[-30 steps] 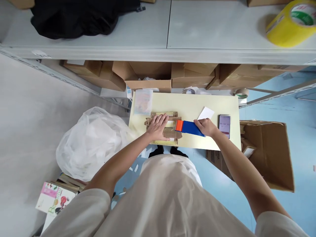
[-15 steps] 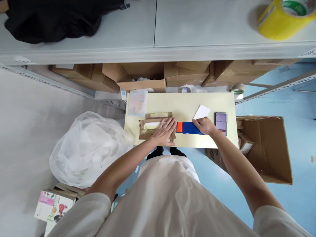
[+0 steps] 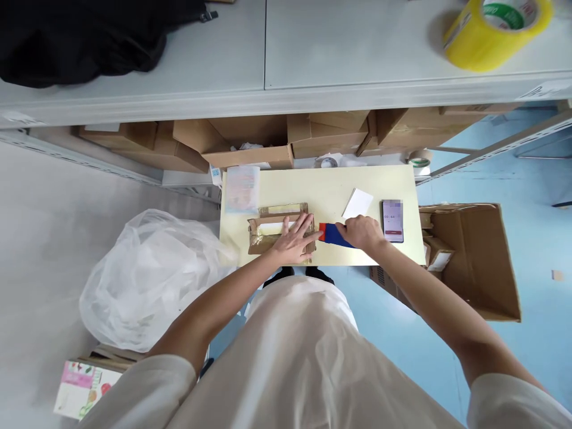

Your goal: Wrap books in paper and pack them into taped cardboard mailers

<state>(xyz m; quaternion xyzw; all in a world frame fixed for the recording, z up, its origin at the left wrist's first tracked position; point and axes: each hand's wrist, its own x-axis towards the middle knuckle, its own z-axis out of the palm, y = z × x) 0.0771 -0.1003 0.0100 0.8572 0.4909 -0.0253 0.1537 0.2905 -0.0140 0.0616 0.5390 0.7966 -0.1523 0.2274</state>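
Observation:
My left hand (image 3: pixel 292 243) lies on a flattish brown cardboard package (image 3: pixel 263 243) with shiny tape, fingers spread. One of its fingertips reaches the orange band of a flat blue item (image 3: pixel 336 236) just right of the package. Around the other end of that item closes my right hand (image 3: pixel 364 232), covering much of it; I cannot make out its exact kind. Above the right hand rests a small stack of white cards (image 3: pixel 357 203). A phone (image 3: pixel 393 220) with a lit screen lies to the right on the pale yellow table (image 3: pixel 286 182).
A printed sheet in a clear sleeve (image 3: pixel 242 189) lies at the table's left. Cardboard boxes (image 3: pixel 250 158) line the shelf behind. A large open carton (image 3: pixel 485 262) stands right, a white plastic bag (image 3: pixel 147 280) left. Yellow tape (image 3: pixel 473 42) sits on the upper shelf.
The view has shifted slightly. My right hand has slid a little left along the blue item and covers more of it. The fingers of my left hand have spread wider.

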